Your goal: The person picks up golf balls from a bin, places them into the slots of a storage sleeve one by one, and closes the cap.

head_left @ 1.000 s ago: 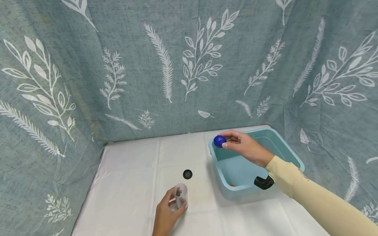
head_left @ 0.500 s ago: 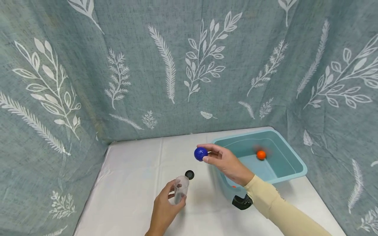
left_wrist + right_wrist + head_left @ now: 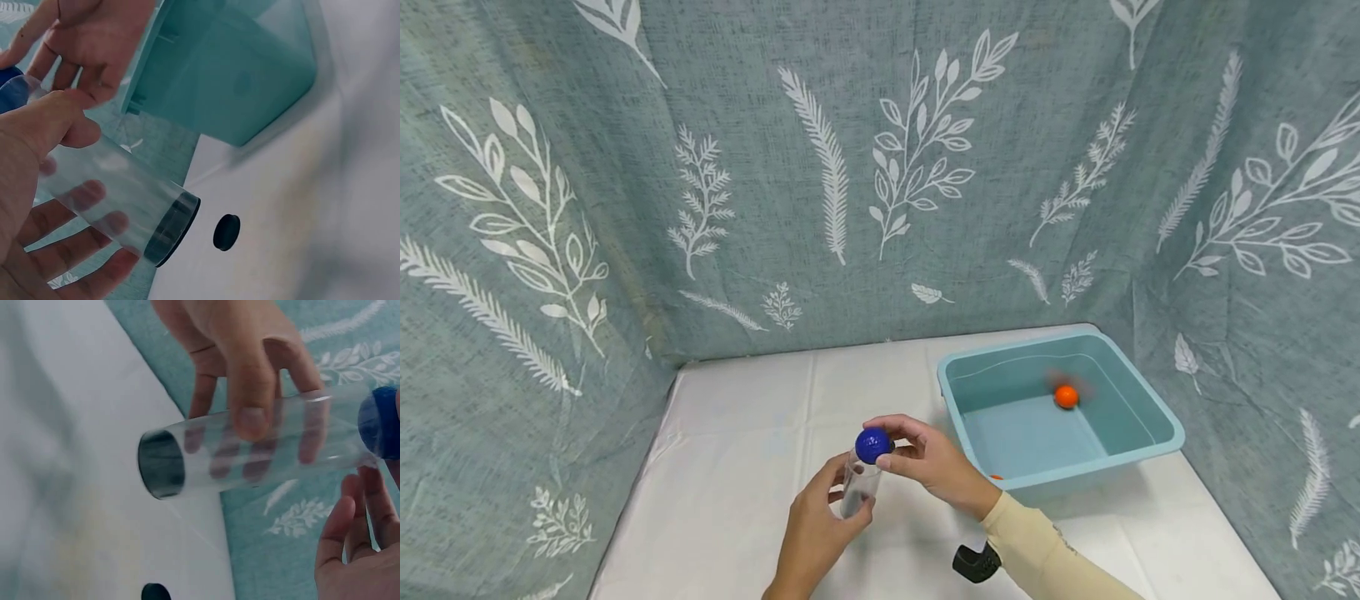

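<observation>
My left hand (image 3: 823,521) grips a clear plastic tube (image 3: 861,485) by its side, fingers and thumb wrapped round it. A black cap closes the tube's lower end (image 3: 172,229), and nothing shows inside its clear wall. My right hand (image 3: 928,462) pinches a dimpled blue ball (image 3: 872,445) between thumb and fingers, right at the tube's open top. In the right wrist view the blue ball (image 3: 381,422) partly overlaps the tube's mouth. A loose black cap (image 3: 227,232) lies on the white cloth beyond the tube.
A light blue plastic bin (image 3: 970,442) stands to the right on the white-covered table (image 3: 737,450). An orange ball (image 3: 1066,397) lies inside it, with another bit of orange (image 3: 996,477) at its near wall. A leaf-patterned curtain (image 3: 820,208) surrounds the table.
My right hand has carried the blue ball left and down from over the bin to the tube's mouth. My left hand still holds the tube in nearly the same place.
</observation>
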A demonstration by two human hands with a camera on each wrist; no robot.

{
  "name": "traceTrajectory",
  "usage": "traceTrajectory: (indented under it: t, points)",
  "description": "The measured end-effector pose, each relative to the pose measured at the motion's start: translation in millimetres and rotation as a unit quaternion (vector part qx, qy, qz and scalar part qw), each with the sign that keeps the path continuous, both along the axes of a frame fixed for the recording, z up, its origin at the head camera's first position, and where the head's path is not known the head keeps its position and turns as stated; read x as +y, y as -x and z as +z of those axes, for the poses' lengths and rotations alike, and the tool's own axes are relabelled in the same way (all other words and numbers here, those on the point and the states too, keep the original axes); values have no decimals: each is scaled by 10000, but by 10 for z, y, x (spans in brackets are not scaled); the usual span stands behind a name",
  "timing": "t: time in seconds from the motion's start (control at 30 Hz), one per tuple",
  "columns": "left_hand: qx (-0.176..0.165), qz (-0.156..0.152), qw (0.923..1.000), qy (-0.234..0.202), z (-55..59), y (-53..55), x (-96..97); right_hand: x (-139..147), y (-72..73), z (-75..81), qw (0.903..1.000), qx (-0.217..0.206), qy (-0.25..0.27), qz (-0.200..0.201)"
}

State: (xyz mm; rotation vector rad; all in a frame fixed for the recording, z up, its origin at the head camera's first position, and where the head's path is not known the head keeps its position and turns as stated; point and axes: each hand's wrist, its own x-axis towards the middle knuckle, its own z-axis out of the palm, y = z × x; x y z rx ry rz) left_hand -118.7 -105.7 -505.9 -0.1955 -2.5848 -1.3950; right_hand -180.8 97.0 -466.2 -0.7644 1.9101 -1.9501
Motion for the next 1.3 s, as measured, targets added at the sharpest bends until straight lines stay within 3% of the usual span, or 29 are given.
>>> traceTrajectory:
  t: [0.2, 0.4, 0.63, 0.8, 1.0, 1.3]
  points:
    - [-42, 9, 10000, -28, 38, -12, 13, -55, -23, -82, 9993, 327, -180, -85]
    - [42, 58, 9999, -80, 54, -18, 15, -66, -44, -111, 9998, 138, -128, 35]
    - [161, 37, 9997, -181, 21, -23, 15, -34, -25, -141, 9986, 121, 451, 244]
    - [108, 72, 9996, -238, -7, -31, 23, 48, -8, -134, 9980, -195, 500, 325]
    - [108, 222, 9996, -135, -15, -8, 14, 208, 54, 10, 9982, -379, 416, 215]
    - [-39, 221, 9996, -172, -44, -33, 8, 530, 277, 367, 9986, -61, 381, 369]
